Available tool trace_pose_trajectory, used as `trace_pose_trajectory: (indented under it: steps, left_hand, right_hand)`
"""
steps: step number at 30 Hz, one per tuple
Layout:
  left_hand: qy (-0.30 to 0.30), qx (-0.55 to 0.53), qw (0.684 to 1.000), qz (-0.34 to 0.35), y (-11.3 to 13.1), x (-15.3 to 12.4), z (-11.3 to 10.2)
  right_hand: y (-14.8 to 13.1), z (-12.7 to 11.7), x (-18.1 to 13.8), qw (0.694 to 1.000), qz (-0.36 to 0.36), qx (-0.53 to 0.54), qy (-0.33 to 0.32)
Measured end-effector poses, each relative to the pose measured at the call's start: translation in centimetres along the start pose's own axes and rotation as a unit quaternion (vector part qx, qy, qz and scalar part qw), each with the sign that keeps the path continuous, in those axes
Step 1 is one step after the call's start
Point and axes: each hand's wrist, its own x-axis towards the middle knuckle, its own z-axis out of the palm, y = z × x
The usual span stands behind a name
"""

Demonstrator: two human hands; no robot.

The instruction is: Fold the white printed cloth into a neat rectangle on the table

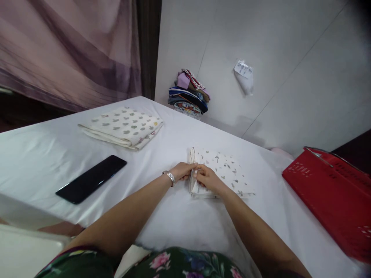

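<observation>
- Small-print folded cloth [227,170]: lies flat on a white-covered surface [272,185], between the near and far edges; both hands meet at the cloth's left side.
- Red basket [327,200]: at the surface's right-hand end, well apart from the cloth; pale marks on its side cannot be read.
- Spotted folded cloth [124,125]: just inside the surface's far corner, probably put there to leave room around the hands.
- Pile of folded fabrics [189,92]: just past the far edge; its support is hidden.
- Black flat slab [92,179], perhaps a phone: between the spotted folded cloth and the near edge; no brand shows.
- Left hand [183,170], with a silvery bracelet [169,177], and right hand [209,178]: fingers pinching the small-print cloth's left side, seemingly to keep its layers together.
- Clear packet [246,83]: beyond the far edge; its paper label [243,69] bears handwritten characters, too small to read surely.
</observation>
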Motion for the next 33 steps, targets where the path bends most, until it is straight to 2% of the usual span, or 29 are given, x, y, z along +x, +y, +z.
trace_pose_trajectory:
  steps: [5,9,11,13,15,16,17,19,21,23,25,27,30,33]
  left_hand:
    - [0.015,0.013,1.0,-0.01,0.3,-0.2,0.3]
    - [0.047,0.041,0.998,-0.012,0.3,0.0,0.4]
    - [0.053,0.044,0.998,-0.007,0.2,0.0,0.5]
    - [0.059,0.045,0.997,-0.004,0.0,0.2,0.6]
    - [0.07,0.046,0.996,0.0,-0.2,0.3,0.7]
    - [0.075,0.046,0.996,0.003,-0.4,0.5,0.8]
    - [0.08,0.046,0.996,0.006,-0.6,0.6,0.8]
    - [0.086,0.043,0.995,0.011,-0.9,0.9,0.8]
    - [0.088,0.038,0.995,0.016,-1.1,1.1,0.9]
    - [0.087,0.033,0.995,0.019,-1.1,1.1,0.9]
    - [0.083,0.027,0.996,0.02,-1.0,1.0,0.9]
    - [0.078,0.022,0.997,0.02,-0.7,0.7,0.8]
    - [0.07,0.024,0.997,0.02,-0.5,0.4,0.7]
    - [0.065,0.052,0.996,0.023,-0.6,0.4,0.6]
  right_hand:
    - [-0.1,-0.8,-0.8,0.996,0.012,0.042,-0.075]
    - [-0.6,-0.5,-1.6,0.994,-0.066,-0.02,-0.083]
    - [-1.1,-0.8,-1.7,0.99,-0.124,-0.063,-0.02]
    - [-1.2,-1.7,-1.5,0.977,-0.161,-0.113,0.086]
    - [-0.5,-3.0,-1.2,0.952,-0.167,-0.192,0.172]
    - [0.2,-3.6,-1.0,0.939,-0.154,-0.246,0.186]
    - [0.9,-4.2,-0.9,0.926,-0.129,-0.304,0.181]
    - [2.6,-5.1,-0.9,0.906,-0.055,-0.399,0.131]
    - [3.6,-5.4,-0.9,0.896,0.02,-0.437,0.08]
    - [3.8,-5.2,-1.0,0.898,0.052,-0.431,0.068]
    - [3.2,-4.5,-0.9,0.902,0.034,-0.422,0.081]
    - [2.3,-3.5,-0.9,0.905,-0.018,-0.418,0.077]
    - [1.7,-2.0,-0.8,0.905,-0.075,-0.418,0.018]
    - [1.9,-1.2,-0.9,0.91,-0.072,-0.409,-0.016]
